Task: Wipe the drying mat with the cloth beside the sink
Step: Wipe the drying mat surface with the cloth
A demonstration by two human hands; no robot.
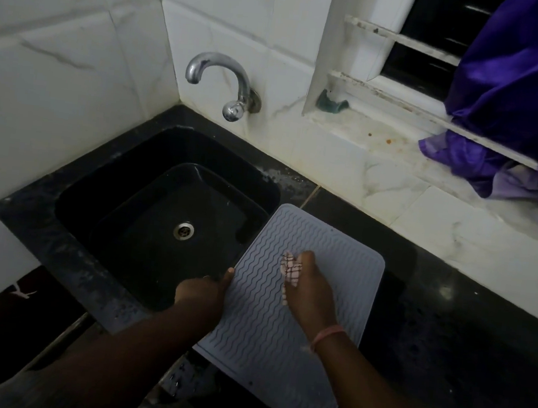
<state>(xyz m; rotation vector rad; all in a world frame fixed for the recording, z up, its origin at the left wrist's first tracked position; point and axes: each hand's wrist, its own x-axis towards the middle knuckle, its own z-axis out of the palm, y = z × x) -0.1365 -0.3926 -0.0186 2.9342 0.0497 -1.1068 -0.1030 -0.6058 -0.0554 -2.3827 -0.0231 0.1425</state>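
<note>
Right grip (pixel 310 289) closed round a bunched checked cloth (pixel 290 272), pressing it on the grey ribbed drying mat (pixel 280 338). Left grip (pixel 202 291) pinches mat's left edge. Mat lies on dark desk (pixel 446 338), right of black sink (pixel 167 213); tap (pixel 221 79) on far wall.

1 head view, looking steeply down, close over sink (pixel 103 186)

Chrome tap (pixel 222 81) on white marble-look wall tiles (pixel 60 59), spout curving over black sink (pixel 102 199). Steel drain (pixel 184 230) in basin floor. Dark speckled surface (pixel 446 338) right of sink. Green scrap (pixel 333 103) on stained window ledge (pixel 383 142). Purple fabric (pixel 522 91) draped over window bars, upper right.
</note>
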